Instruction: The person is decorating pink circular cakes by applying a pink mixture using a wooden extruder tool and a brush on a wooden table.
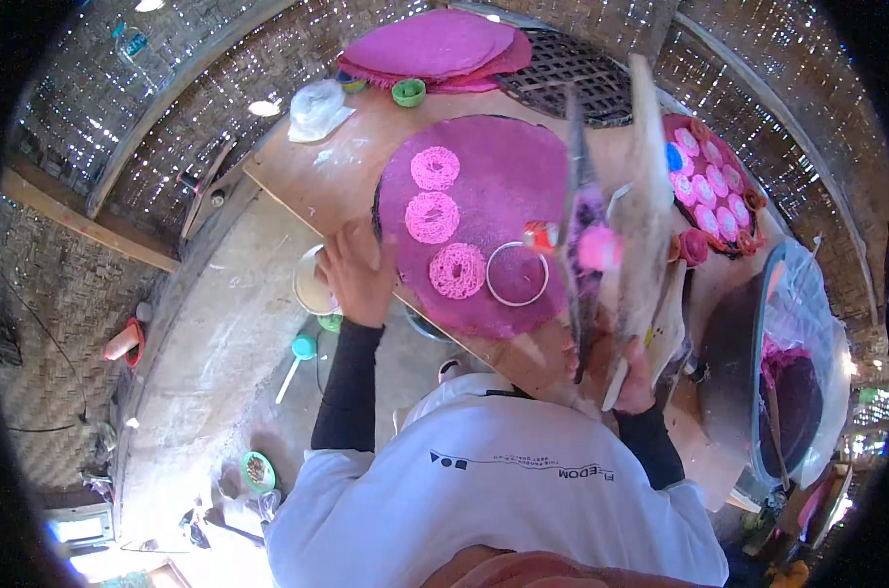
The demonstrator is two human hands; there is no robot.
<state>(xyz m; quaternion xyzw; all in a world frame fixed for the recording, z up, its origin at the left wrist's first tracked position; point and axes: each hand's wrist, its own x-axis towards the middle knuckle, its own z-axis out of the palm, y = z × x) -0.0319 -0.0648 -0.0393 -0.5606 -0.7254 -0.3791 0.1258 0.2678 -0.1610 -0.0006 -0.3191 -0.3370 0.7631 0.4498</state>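
On the board lies a round magenta mat (493, 176) with three pink lacy noodle discs (434, 169) and a white ring (490, 275). At its left edge my left hand (356, 276) has its fingers apart, beside a pale round container (310, 284). My right hand (628, 377) grips a long pale wooden tool (640, 167) with two upright blades, blurred by motion. A blurred pink mass (598, 250) and a small red item (539, 235) show at the blades; whether they are attached I cannot tell.
Magenta sheets (425, 44), a dark woven tray (562, 78), a white bag (317, 108) and green bowls (408, 93) line the back. A tray of pink discs (711, 186) and a large plastic-lined tub (797, 284) are right. A teal-headed scoop (303, 348) lies low left.
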